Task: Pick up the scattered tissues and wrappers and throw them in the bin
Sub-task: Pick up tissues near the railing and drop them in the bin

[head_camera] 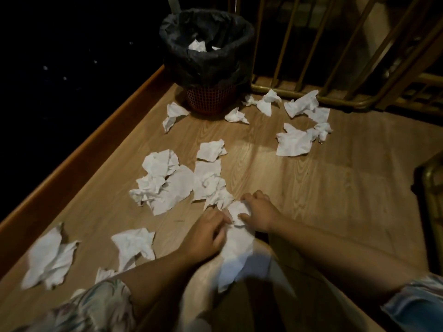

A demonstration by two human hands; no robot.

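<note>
Several crumpled white tissues lie scattered over a wood-pattern floor [311, 188]. My left hand [206, 236] and my right hand [260, 212] both grip one white tissue [239, 245] that hangs down between them near the bottom centre. A cluster of tissues [165, 183] lies just left of and beyond my hands. More tissues [296, 140] lie at the far right. The bin [208, 97], a red mesh basket lined with a black bag, stands at the far end and holds a tissue [197, 45].
A brass-coloured railing [311, 44] runs along the far right, and a wooden kerb [84, 149] edges the floor on the left with darkness beyond. Two tissues [48, 259] [134, 245] lie near left. A dark metal frame [431, 188] stands at the right edge.
</note>
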